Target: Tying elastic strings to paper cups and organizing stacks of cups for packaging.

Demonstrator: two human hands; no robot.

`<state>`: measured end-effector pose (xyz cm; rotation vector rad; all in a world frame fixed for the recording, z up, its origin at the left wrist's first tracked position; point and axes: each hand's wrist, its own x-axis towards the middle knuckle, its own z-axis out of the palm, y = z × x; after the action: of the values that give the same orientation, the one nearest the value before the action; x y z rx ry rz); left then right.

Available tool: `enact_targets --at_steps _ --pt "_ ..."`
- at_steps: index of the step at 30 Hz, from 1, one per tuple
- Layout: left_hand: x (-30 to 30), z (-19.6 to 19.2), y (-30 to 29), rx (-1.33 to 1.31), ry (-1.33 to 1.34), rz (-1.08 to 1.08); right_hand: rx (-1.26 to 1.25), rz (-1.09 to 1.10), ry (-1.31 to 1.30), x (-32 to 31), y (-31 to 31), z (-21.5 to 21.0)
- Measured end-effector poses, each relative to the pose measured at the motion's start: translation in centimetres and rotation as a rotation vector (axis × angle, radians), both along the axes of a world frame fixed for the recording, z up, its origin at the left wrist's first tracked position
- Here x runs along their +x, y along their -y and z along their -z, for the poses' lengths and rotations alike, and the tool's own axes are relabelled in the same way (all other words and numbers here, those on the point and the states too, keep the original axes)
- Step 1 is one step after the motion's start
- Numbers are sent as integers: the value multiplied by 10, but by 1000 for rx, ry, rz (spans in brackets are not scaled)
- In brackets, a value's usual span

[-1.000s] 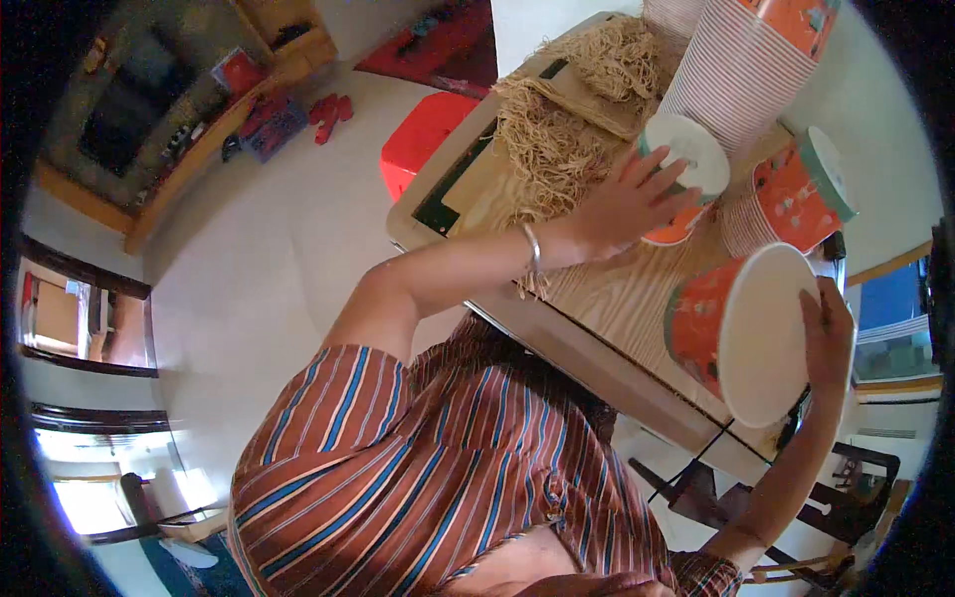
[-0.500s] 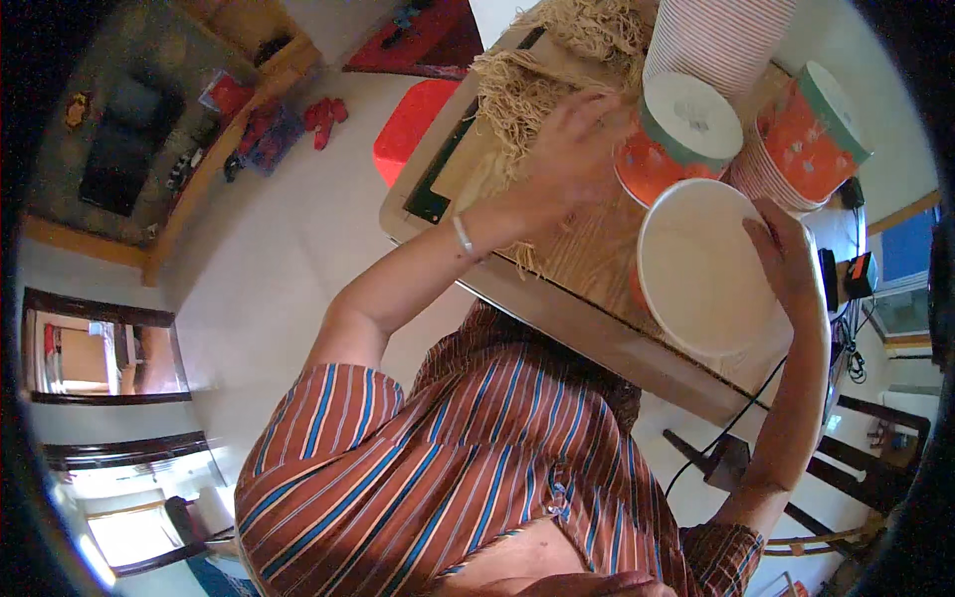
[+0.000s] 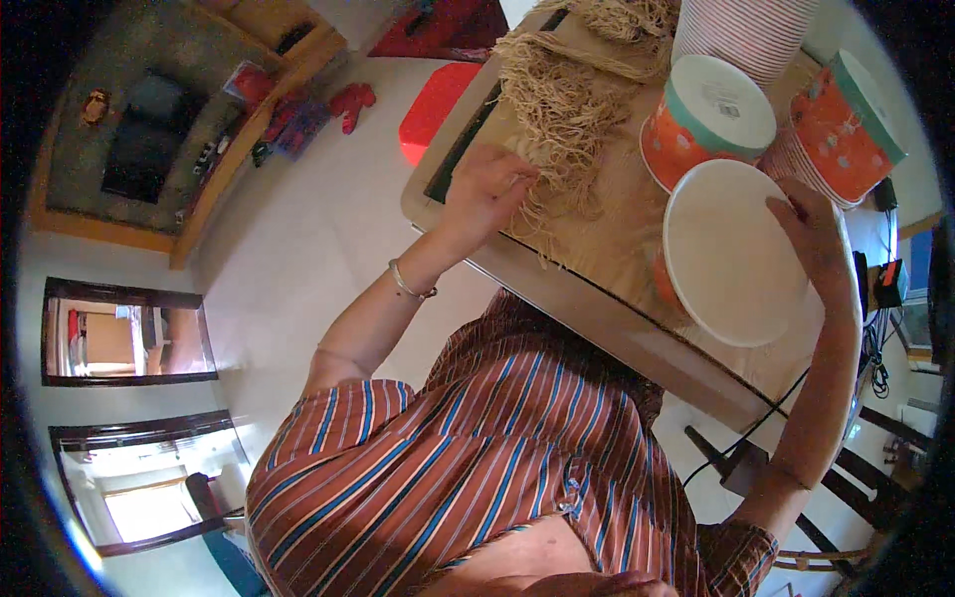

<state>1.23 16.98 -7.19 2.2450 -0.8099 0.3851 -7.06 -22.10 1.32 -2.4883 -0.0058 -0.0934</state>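
Left hand (image 3: 487,194): moved from beside the upturned tub (image 3: 702,114) to near the table's (image 3: 622,227) near left corner, fingers bent at tan strands (image 3: 572,114); cannot tell if gripping. Right hand (image 3: 814,237): well apart, clamped on the rim of the open paper tub (image 3: 736,259), tilted above the near edge.
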Motion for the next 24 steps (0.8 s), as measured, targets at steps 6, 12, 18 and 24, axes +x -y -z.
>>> enact_targets --at_steps 6,12,18,24 --pt "-13 -8 13 38 -33 148 -67 40 -34 -3 -6 -4" --pt "-18 -1 22 86 47 271 -77 25 -23 -19 5 8" --pt "-16 -1 -2 122 -38 246 108 373 -190 -44 -18 -2" --pt "-21 -5 1 172 -28 324 146 459 -24 -66 -16 6"
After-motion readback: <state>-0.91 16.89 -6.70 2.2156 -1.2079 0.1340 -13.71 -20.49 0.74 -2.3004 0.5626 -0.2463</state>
